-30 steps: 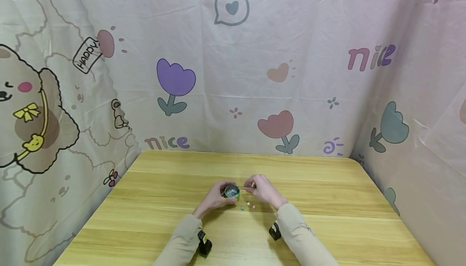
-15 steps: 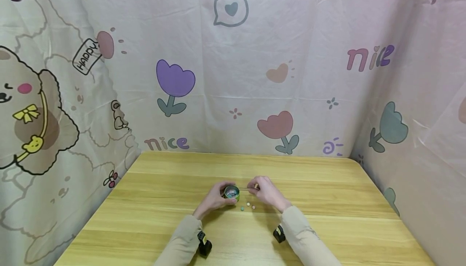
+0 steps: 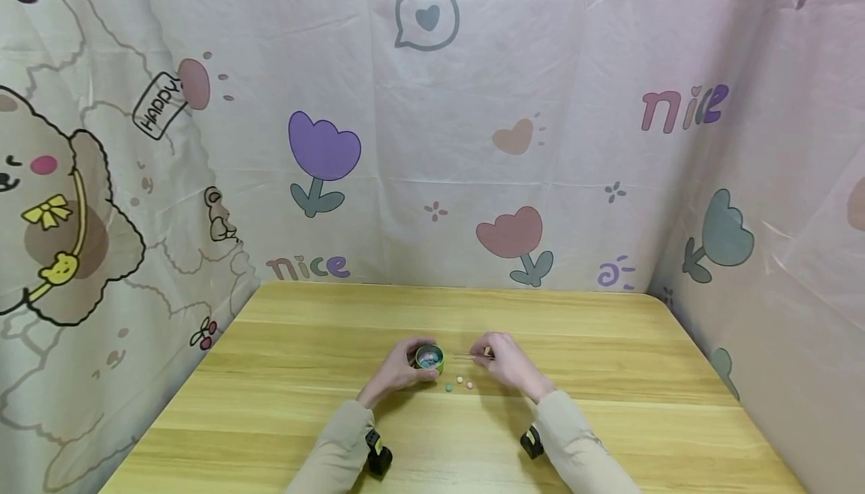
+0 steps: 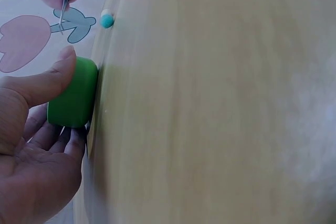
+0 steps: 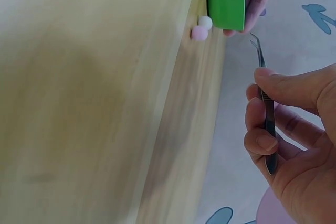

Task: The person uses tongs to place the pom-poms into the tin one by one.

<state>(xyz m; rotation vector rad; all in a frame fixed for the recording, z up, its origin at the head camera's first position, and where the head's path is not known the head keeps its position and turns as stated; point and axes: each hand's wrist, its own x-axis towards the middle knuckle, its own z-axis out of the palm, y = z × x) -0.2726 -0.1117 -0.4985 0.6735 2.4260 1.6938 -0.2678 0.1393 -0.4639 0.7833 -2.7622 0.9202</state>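
My left hand (image 3: 397,366) grips a small round green container (image 4: 73,95) from the left, thumb on its near side. The container stands upright on the table, and pale and teal bits show inside it in the head view. To the right, my right hand (image 3: 510,365) pinches bent-tip tweezers (image 5: 269,116) between thumb and fingers. Their tips point toward the container, apart from it, and nothing shows between them. A teal ball (image 3: 449,388), a white ball (image 3: 460,380) and a pink ball (image 3: 470,385) lie on the table, just in front of and right of the container.
The wooden table (image 3: 304,419) spreads around both hands. A printed cloth (image 3: 432,118) hangs behind it and along both sides. A black device (image 3: 378,458) sits on the left wrist, another black device (image 3: 532,443) on the right.
My right hand has drawn back to the right and slightly nearer the person, taking the tweezers from over the container's rim to clear of it. The left hand and container stay put.
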